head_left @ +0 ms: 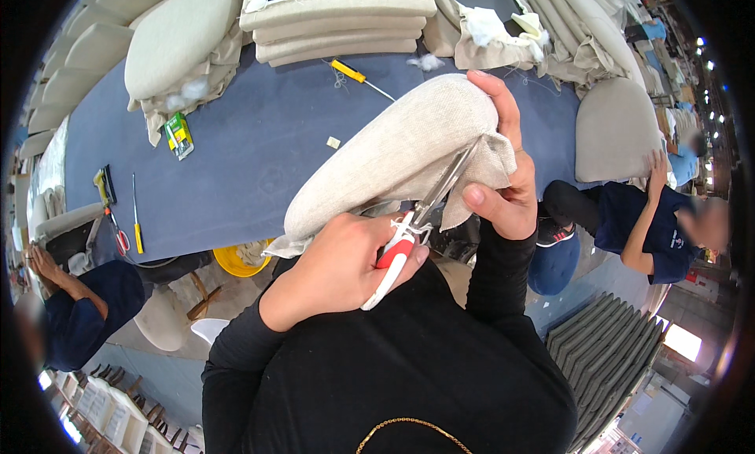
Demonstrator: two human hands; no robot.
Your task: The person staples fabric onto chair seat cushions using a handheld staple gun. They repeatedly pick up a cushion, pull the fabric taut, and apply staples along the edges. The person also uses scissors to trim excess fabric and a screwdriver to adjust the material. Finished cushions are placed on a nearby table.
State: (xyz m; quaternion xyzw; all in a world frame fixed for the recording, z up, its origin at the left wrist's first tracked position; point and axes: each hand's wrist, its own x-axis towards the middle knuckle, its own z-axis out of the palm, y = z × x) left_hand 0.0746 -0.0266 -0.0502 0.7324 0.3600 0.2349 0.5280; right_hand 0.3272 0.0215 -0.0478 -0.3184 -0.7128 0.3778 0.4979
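Note:
A beige fabric-covered cushion is held up tilted in front of me, above the blue table. My right hand grips its right end, the fingers behind the top edge and the thumb on a loose flap of fabric. My left hand is closed around scissors with white and red handles and string wound near the pivot. The blades point up and right and lie against the loose fabric under the cushion's edge. How far apart the blades are is hard to make out.
A yellow-handled screwdriver, a green and yellow box and red-handled scissors lie on the blue table. Stacked cushions line its far side. A yellow bucket stands below. Co-workers are at left and right.

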